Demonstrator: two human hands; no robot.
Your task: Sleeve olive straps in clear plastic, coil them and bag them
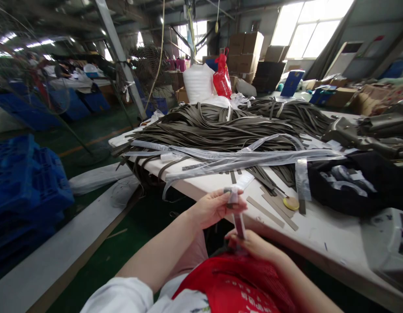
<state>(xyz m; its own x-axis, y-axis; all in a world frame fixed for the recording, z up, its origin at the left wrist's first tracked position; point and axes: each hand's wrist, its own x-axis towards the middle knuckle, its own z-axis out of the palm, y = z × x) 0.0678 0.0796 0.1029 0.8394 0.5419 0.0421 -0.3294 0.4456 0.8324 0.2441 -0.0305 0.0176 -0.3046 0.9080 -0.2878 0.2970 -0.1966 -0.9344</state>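
Strip [239, 222] between left hand [211, 209] and right hand [253, 244]

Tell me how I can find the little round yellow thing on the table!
Start at the long white table with its big heap of dark straps. Come to the near edge, right of the left hand pinching a narrow strip, where loose flat strips lie. The yellow disc sits beside them, the only small round thing among long grey pieces.
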